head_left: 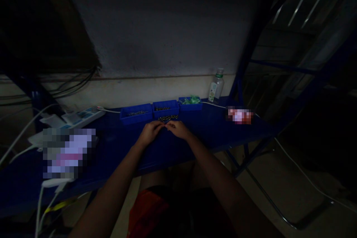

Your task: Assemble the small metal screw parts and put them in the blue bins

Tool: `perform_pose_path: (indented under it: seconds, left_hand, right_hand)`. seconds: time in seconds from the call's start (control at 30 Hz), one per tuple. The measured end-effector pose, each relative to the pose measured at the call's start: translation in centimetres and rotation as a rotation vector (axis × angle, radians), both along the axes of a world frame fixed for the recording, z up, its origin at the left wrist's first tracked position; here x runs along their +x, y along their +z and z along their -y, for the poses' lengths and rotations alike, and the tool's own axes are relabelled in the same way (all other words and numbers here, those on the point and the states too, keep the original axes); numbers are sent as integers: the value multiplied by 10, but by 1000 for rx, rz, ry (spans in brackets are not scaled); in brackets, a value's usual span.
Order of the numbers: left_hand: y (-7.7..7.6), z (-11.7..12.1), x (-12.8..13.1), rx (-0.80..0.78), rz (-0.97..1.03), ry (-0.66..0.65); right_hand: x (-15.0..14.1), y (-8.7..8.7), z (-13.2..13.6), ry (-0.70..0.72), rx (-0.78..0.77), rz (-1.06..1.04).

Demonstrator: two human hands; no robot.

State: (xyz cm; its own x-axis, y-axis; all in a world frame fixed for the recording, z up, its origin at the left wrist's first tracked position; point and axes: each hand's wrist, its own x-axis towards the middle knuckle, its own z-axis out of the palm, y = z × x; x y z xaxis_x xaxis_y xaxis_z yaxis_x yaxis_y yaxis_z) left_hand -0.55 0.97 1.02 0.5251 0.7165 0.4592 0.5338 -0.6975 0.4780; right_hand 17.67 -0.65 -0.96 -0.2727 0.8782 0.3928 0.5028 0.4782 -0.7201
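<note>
My left hand and my right hand meet fingertip to fingertip over the blue table. Both are closed in a pinch, and between them shows a sliver of something thin and pale, too small and dark to name. Just beyond the fingers lies a pile of small shiny metal parts. Behind it stands a blue bin with more small metal pieces. To its left, another blue bin holds thin, long metal pieces. A third blue bin, on the right, contains crumpled green plastic.
A clear bottle with a green-banded neck stands at the back right. White power strips with plugs and cables occupy the left. Two blurred-out items lie at either side. A wall rises behind the table.
</note>
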Motion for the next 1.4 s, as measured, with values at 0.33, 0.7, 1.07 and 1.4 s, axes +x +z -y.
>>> perform_pose_path:
  seconds: [0.33, 0.7, 1.07, 1.4]
  left_hand:
    - [5, 5, 3, -28, -28, -34]
    - [3, 5, 2, -61, -89, -14]
    - [10, 12, 7, -68, -107, -45]
    - [9, 10, 4, -100, -69, 7]
  right_hand:
    - [0, -5, -5, 8, -54, -98]
    - [-1, 0, 1, 18, -43, -88]
    - [-3, 3, 3, -33, 34, -55]
    - [-2, 1, 2, -47, 19, -39]
